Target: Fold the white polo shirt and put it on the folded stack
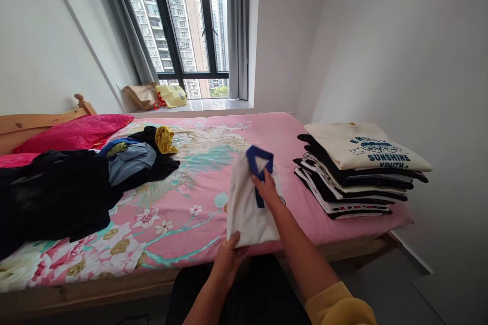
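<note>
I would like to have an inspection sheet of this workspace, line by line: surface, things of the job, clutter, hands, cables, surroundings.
Surface: bed with a pink flowered sheet.
Job's things: white garment with blue collar, folded, near the bed's front edge; stack of folded clothes to the right, a cream printed piece on top.
Clutter: loose heap of clothes on the left, mostly black, with blue and yellow pieces; red pillow behind.
Grippers: left hand holds the garment's near edge; right hand lies by the collar, grip unclear.
Cables: thin dark line on the floor, possibly a cable.
Surroundings: window, grey curtains, yellow bag on the sill.
</note>
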### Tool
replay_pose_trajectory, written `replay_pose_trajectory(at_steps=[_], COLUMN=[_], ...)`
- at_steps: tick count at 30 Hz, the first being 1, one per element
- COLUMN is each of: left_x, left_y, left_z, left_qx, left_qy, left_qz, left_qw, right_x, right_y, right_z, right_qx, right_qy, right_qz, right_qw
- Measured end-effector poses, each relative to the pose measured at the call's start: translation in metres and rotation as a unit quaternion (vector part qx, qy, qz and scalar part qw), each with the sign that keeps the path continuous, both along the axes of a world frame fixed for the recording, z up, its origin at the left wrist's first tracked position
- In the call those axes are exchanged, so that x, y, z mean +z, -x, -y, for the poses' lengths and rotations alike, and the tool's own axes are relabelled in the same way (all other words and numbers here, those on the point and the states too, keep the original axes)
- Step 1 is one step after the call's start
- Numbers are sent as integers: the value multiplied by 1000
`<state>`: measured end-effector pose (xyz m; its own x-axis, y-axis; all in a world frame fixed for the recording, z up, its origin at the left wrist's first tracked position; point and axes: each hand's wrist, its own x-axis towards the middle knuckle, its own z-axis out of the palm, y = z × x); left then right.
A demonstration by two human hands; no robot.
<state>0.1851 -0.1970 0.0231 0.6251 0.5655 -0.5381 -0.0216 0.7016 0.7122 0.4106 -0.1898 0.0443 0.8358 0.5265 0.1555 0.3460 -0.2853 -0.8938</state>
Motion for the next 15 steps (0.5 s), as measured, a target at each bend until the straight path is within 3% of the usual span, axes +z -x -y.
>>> replay_pose_trajectory(at_steps=[2, 4, 6, 8, 12, 15], left_x=[-29, -45, -50, -48, -44, -47], left_y=[11, 25, 35, 37, 26, 20], left_z=[-3, -4, -6, -10, -20, -25], left_qx=[-8, -31, -44, -43, -40, -42], left_qy=[51, 60, 51, 41, 2, -18], left_qz=[-42, -51, -35, -29, -26, -32], left_qw=[998, 996, 997, 998, 999, 998], right_x=[-29, -64, -94, -112, -110, -96], right_y=[9, 13, 13, 11, 12, 13], right_z=[12, 40, 74, 105, 131, 130], right_qx=[-44, -76, -105, -105, -48, 9], right_qy=[86, 118, 111, 97, 117, 55], right_qz=[29, 68, 97, 101, 44, -68], right_qw=[995, 988, 983, 985, 991, 996])
